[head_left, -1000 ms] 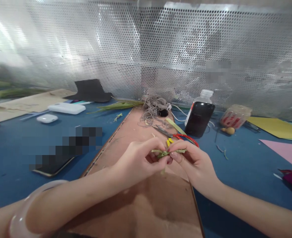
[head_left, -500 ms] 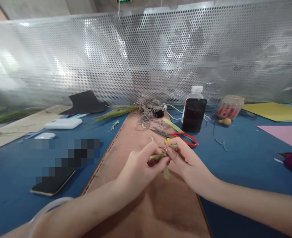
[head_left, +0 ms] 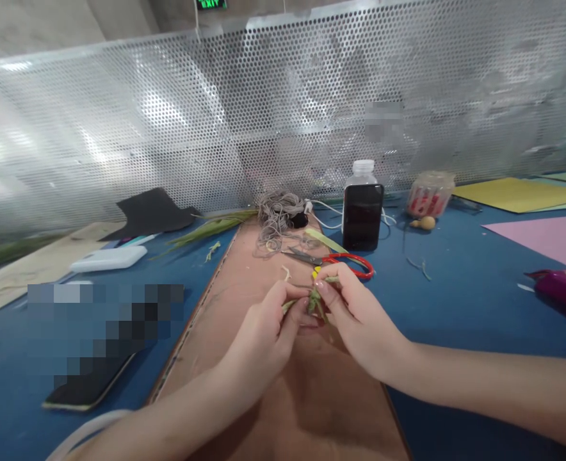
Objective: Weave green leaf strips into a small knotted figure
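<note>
Between my two hands is a small green piece of knotted leaf strips (head_left: pixel 315 299), with narrow ends sticking out. My left hand (head_left: pixel 268 326) pinches it from the left, thumb and fingers closed. From the other side my right hand (head_left: pixel 355 317) grips it between thumb and fingertips. Part of the piece is hidden by the fingers. Just beyond the hands lie red-handled scissors (head_left: pixel 360 264), blades pointing left, and a small yellow thing (head_left: pixel 316 271). The hands are held over a brown board (head_left: pixel 283 410).
A bundle of grey cord (head_left: pixel 280 214) lies at the board's far end. A phone (head_left: pixel 362 218) leans upright against a clear bottle (head_left: pixel 363 169). To the right are a jar (head_left: pixel 429 195), a small gourd (head_left: pixel 424 223) and a pink sheet (head_left: pixel 547 240). Green leaves (head_left: pixel 210 227) lie at the left.
The view has shifted slightly, moving the background left. My fingers have changed position on the green piece; the strip that hung below it is now at a different angle.
</note>
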Demonstrator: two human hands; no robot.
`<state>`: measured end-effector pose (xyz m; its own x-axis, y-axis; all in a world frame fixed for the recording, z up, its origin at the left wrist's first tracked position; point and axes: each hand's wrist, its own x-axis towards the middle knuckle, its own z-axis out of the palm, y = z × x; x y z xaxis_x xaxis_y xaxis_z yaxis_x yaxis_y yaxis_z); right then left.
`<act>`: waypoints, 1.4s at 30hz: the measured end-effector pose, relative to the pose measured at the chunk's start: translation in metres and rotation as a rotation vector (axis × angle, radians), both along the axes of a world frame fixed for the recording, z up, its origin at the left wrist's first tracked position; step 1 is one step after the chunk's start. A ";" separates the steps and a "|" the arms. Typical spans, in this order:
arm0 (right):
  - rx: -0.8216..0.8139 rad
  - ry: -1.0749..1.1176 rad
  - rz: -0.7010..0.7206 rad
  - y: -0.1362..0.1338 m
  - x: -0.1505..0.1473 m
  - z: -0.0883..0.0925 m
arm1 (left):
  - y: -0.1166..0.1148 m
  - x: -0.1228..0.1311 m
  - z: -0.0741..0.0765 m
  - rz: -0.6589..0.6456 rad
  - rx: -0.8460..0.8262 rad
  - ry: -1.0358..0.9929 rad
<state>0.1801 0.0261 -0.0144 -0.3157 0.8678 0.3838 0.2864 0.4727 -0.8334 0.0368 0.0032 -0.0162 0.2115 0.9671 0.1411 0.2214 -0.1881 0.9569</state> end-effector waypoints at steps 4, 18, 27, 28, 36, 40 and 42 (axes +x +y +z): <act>-0.011 0.000 -0.010 0.000 -0.001 -0.002 | 0.001 0.002 0.000 0.019 0.017 0.038; 0.104 0.012 0.010 0.000 0.000 -0.004 | -0.004 0.001 -0.004 0.008 0.105 0.012; 0.089 0.033 0.039 -0.003 0.002 -0.001 | -0.010 0.004 0.006 0.078 0.068 0.009; 0.097 0.031 0.046 -0.003 0.003 -0.001 | -0.010 0.004 0.005 0.076 0.073 0.006; 0.118 0.009 0.059 -0.002 0.006 0.000 | -0.010 0.002 0.004 0.068 0.082 -0.017; 0.141 -0.009 0.057 -0.002 0.007 0.000 | -0.010 0.001 0.004 0.069 0.088 -0.031; 0.154 -0.028 0.059 -0.002 0.007 0.000 | -0.009 0.000 0.004 0.066 0.068 -0.024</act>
